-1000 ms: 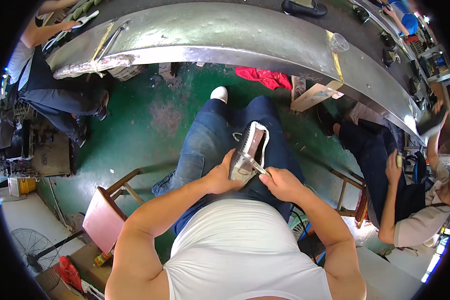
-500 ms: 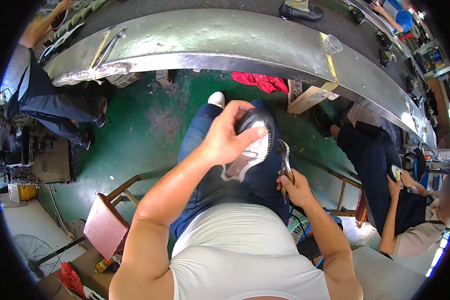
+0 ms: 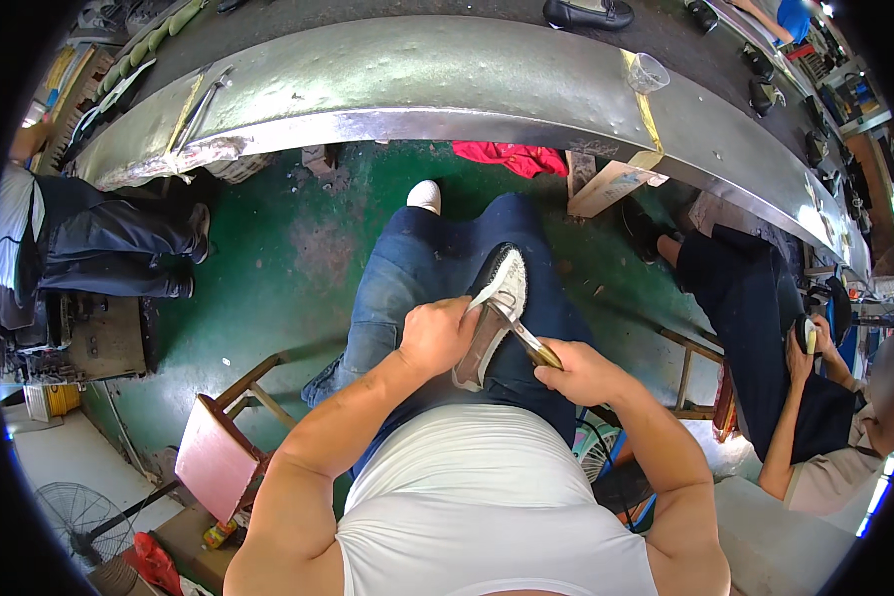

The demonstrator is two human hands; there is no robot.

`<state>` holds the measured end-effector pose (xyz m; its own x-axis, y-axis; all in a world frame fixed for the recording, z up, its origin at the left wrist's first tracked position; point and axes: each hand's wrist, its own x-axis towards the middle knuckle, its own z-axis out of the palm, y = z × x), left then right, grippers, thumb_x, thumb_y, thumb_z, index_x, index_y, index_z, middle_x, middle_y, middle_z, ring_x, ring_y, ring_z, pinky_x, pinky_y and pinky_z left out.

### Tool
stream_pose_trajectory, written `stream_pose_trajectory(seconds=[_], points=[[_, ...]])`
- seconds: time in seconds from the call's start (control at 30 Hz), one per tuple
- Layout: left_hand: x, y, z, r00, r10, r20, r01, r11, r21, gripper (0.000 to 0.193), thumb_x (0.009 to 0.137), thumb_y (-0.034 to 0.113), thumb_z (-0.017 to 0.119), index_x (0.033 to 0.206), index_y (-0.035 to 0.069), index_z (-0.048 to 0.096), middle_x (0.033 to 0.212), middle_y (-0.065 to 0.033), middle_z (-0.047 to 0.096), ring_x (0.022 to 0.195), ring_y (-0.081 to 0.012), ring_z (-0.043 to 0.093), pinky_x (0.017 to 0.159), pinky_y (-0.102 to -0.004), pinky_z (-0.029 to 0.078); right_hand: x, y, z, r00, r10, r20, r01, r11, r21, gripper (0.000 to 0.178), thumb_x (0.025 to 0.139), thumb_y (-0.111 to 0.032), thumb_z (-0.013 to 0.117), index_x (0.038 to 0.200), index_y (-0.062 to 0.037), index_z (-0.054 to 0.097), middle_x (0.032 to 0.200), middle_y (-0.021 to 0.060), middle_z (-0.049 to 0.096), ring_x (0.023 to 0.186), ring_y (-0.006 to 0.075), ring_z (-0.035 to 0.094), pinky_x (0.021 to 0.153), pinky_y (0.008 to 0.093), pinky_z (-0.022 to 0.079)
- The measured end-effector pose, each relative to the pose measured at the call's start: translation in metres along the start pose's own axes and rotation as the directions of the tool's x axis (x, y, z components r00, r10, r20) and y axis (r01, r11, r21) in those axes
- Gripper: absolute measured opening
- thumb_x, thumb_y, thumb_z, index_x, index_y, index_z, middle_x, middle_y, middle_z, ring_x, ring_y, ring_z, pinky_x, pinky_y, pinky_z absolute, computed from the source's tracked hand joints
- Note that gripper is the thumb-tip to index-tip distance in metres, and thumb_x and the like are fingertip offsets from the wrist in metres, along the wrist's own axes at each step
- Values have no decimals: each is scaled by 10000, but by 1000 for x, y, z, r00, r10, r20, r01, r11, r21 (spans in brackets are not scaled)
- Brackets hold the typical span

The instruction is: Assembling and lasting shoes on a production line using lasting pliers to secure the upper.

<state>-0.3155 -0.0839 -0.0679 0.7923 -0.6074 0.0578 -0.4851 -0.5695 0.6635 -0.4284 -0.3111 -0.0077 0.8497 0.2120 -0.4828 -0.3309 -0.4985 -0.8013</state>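
Observation:
An unfinished black shoe [image 3: 510, 266] rests on my lap over my jeans, its underside facing up with a white patch at the toe and a brown middle. Along its left side my left hand [image 3: 439, 333] is closed, with the fingertips gripping the shoe's edge. My right hand [image 3: 576, 369] is wrapped around the handles of metal pliers [image 3: 526, 342]. The jaws of the pliers meet the shoe's underside near my left fingers; whether they pinch any material is too small to tell.
Ahead runs a metal-edged workbench [image 3: 368, 74] bearing a clear plastic cup [image 3: 648, 73], a hammer [image 3: 209, 97] and black shoes [image 3: 588, 14]. A co-worker [image 3: 815, 417] sits at right, another person [image 3: 89, 223] at left. A pink-seated chair [image 3: 214, 457] and a fan [image 3: 79, 517] stand at left.
My left hand has lowered the shoe from above my knees onto my lap. My right hand has brought the pliers left and onto the shoe's underside.

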Motion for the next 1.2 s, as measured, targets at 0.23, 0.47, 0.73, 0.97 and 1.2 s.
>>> stream_pose_trajectory(seconds=[0.23, 0.47, 0.73, 0.97, 1.2], points=[[-5, 5, 12, 994, 50, -98, -51, 999, -9, 247, 977, 211, 562, 972, -7, 678, 997, -182, 712, 897, -363, 685, 799, -437, 549, 23, -47, -47, 890, 362, 277, -324, 930, -175, 260, 987, -221, 567, 1076, 21, 599, 959, 162, 697, 832, 266, 694, 733, 388, 547], [6, -42, 52, 867, -255, 428, 434, -32, -900, 603, 1053, 322, 503, 1558, 72, 288, 1437, -100, 508, 1305, -213, 481, 1102, -346, 380, 41, -16, -8, 992, 125, 11, -107, 887, -449, 263, 966, -228, 576, 997, 33, 586, 927, 245, 680, 899, 442, 649, 778, 519, 505], [24, -35, 49, 813, -311, 492, 542, 98, -834, 740, 947, 330, 708, 1534, 72, 337, 1378, -97, 560, 1248, -202, 534, 1060, -353, 433, 41, -2, 11, 941, 336, 40, -337, 922, 192, 202, 963, -199, 605, 956, 0, 571, 814, 129, 674, 727, 258, 700, 628, 407, 521], [33, -27, 58, 757, -436, 487, 573, 83, -816, 727, 920, 364, 732, 1499, 77, 400, 1307, -86, 608, 1150, -197, 598, 997, -359, 485, 49, 43, 50, 957, 290, -1, -217, 720, 659, 218, 995, -235, 601, 972, -19, 612, 813, 54, 654, 639, 101, 571, 504, 251, 439], [44, -20, 52, 705, -439, 557, 692, 252, -677, 641, 893, 314, 734, 1417, 38, 490, 1244, -109, 643, 1090, -200, 628, 960, -333, 498, 37, 86, 18, 918, 109, 381, -395, 310, 865, 265, 981, -208, 639, 1110, 19, 592, 879, 71, 631, 784, 171, 632, 474, 204, 420]])
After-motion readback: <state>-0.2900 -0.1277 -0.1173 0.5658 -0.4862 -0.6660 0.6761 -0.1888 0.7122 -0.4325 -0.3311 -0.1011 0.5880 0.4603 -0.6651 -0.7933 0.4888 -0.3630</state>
